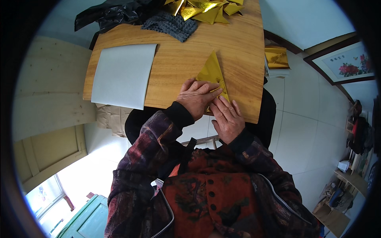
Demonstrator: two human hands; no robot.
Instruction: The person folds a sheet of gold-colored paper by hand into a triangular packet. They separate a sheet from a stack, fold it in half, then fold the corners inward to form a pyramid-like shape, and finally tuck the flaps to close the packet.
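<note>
A sheet of gold foil paper (211, 70), folded into a pointed triangle, lies flat near the table's front edge with its tip aimed away from me. My left hand (197, 95) rests across its lower left part, palm down, fingers reaching to the right. From the right, my right hand (228, 119) touches its lower edge with fingers stretched out and close together. The fingertips of both hands nearly meet over the paper. Part of the triangle's base is hidden under the hands.
A pale grey sheet (124, 75) lies on the left of the wooden table (174, 63). Folded gold foil pieces (206, 10) are heaped at the back, beside a dark grey textured cloth (170, 25) and a black plastic bag (113, 16). More gold sheets (277, 57) sit right of the table.
</note>
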